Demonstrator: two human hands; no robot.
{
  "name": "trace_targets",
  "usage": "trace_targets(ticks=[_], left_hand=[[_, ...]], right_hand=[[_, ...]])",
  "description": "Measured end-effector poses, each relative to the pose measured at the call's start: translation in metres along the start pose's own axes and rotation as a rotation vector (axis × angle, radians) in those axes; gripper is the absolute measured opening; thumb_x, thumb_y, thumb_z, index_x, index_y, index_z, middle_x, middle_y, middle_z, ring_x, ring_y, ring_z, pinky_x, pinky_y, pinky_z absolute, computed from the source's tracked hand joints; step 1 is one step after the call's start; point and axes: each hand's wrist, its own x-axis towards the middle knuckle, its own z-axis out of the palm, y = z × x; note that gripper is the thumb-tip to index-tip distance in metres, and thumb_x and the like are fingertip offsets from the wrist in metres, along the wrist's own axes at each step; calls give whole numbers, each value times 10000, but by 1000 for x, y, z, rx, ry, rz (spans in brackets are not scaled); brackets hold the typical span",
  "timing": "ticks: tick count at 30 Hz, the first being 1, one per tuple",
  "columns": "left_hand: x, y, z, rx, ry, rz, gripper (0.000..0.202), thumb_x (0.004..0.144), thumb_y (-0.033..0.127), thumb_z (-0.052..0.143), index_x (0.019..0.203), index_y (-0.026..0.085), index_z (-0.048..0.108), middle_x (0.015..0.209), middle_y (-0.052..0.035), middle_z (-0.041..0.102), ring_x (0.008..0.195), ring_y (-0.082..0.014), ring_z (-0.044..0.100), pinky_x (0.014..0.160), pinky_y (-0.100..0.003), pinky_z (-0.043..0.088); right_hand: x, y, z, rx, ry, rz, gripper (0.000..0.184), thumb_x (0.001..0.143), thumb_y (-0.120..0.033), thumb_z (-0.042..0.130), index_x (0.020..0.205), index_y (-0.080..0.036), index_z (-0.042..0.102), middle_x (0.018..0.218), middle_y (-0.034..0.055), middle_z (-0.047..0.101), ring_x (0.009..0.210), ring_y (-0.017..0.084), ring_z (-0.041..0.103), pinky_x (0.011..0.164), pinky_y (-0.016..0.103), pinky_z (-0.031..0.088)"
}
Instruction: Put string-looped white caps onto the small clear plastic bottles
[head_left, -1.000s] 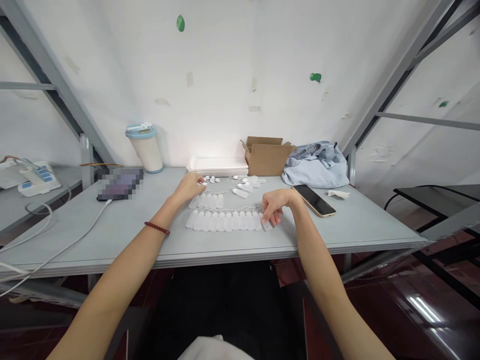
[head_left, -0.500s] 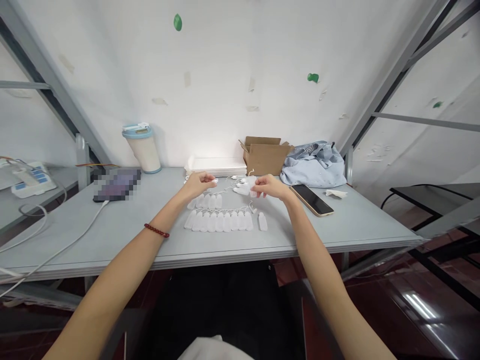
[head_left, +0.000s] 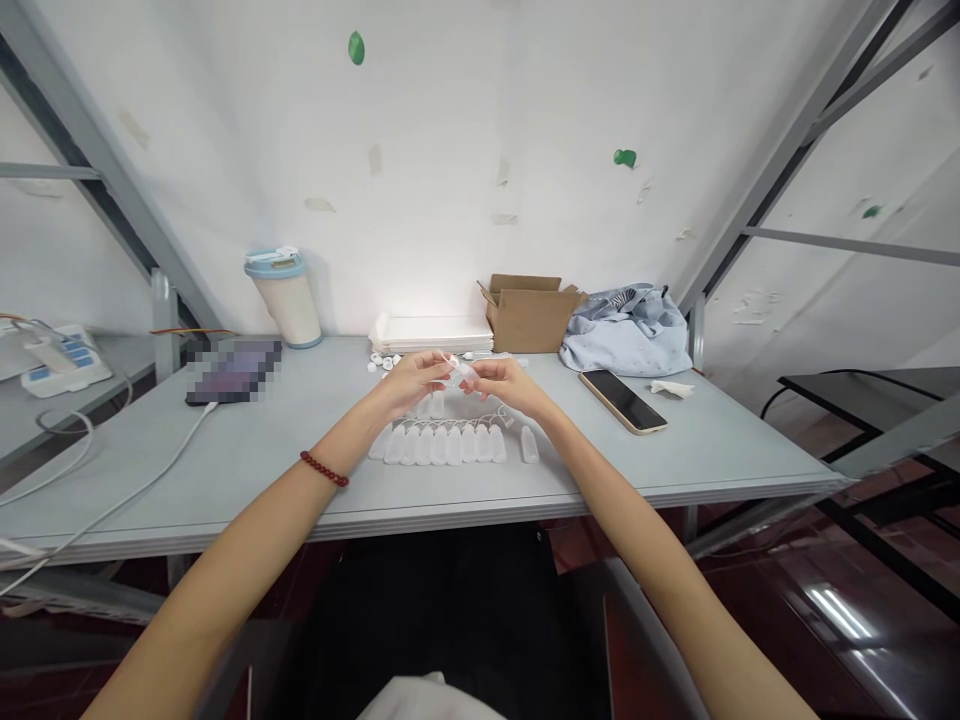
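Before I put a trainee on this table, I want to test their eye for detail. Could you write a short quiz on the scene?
1. True or false: the person's left hand and right hand are wide apart, lying flat.
2. Where is the lone white piece relative to the front row of white pieces? A) beyond its left end; B) beyond its right end; C) on top of it.
3. Fill in: the cardboard box stands between the white stack and the ____.

Key: 1. False; they are close together, with a small white item at their fingertips. 2. B. 3. Light blue cloth.
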Motion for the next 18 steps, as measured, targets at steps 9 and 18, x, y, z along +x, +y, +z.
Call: trace_targets(ticks=[9, 18], left_hand=[[-3, 4, 1, 129, -68, 51, 290, 660, 377, 766, 855, 177, 687, 874, -28, 648, 797, -155, 577, 757, -314, 420], [-3, 1, -5, 363, -35, 145, 328, 705, 453, 721, 877, 174, 699, 929, -63, 684, 835, -185, 593, 773, -336, 449]], right_hand=[[-1, 1, 1, 56, -72, 4, 243, 781, -321, 615, 923, -145, 705, 846, 62, 703, 747, 146, 648, 614, 242, 504], [1, 4, 1, 165, 29, 21, 347, 772, -370, 640, 1045, -176, 548, 777, 40, 697, 572, 97, 508, 494, 216, 411]])
